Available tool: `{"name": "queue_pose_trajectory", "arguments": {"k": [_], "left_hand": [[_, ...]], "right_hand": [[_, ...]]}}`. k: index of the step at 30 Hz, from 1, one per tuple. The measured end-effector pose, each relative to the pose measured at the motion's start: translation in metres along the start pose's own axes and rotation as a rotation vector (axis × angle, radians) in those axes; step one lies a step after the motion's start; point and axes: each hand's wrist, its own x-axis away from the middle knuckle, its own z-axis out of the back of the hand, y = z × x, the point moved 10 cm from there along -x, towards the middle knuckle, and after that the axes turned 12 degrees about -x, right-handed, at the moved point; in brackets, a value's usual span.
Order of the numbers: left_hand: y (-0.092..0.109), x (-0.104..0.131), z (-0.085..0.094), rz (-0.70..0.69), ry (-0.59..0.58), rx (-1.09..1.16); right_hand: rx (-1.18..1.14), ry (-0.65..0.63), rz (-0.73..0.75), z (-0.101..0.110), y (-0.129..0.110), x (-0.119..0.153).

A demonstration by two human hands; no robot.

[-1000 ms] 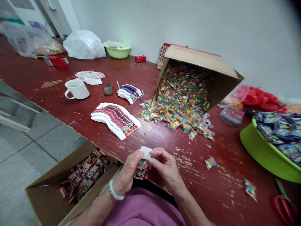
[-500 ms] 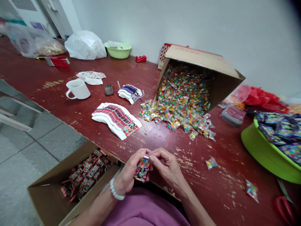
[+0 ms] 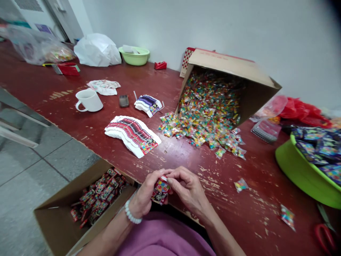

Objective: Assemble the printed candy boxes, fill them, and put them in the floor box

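Observation:
My left hand (image 3: 146, 193) is wrapped round a small red printed candy packet (image 3: 161, 190), held upright near the table edge. With thumb and fingers pinched at the packet's white top edge, my right hand (image 3: 186, 185) grips it from the other side. Beyond my hands lies a fanned stack of flat red printed packets (image 3: 133, 133) with white edges. A heap of small clear-wrapped colourful candies (image 3: 207, 124) spills from a tipped cardboard box (image 3: 257, 97). At lower left, an open cardboard box (image 3: 48, 227) holds many red packets (image 3: 98, 197).
On the red table (image 3: 229, 224) are loose candy sachets (image 3: 241, 185), scissors (image 3: 323, 236) and a green basin (image 3: 295, 177) of purple packets at right. A white mug (image 3: 89, 100), a purple packet stack (image 3: 148, 105) and a light green bowl (image 3: 135, 58) stand farther back.
The packet's top, flat and straight before, now looks bent under my right fingers, and the packet tilts slightly. My right hand has shifted a little left. The whole view moved slightly.

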Motion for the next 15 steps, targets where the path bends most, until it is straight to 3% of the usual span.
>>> {"name": "queue_pose_trajectory", "arguments": {"k": [3, 8, 12, 15], "left_hand": [[-0.002, -0.003, 0.005, 0.021, 0.042, 0.115], [0.005, -0.006, 0.015, -0.079, 0.111, 0.207], [0.013, 0.001, 0.019, -0.097, 0.084, 0.163], [0.024, 0.013, 0.041, -0.148, 0.152, 0.071]], "right_hand": [[0.222, -0.074, 0.16, -0.015, -0.009, 0.012], [0.67, -0.071, 0.319, -0.037, -0.002, 0.02], [0.678, -0.094, 0.4, -0.053, -0.006, 0.007], [0.524, -0.162, 0.374, -0.071, -0.008, -0.006]]}}
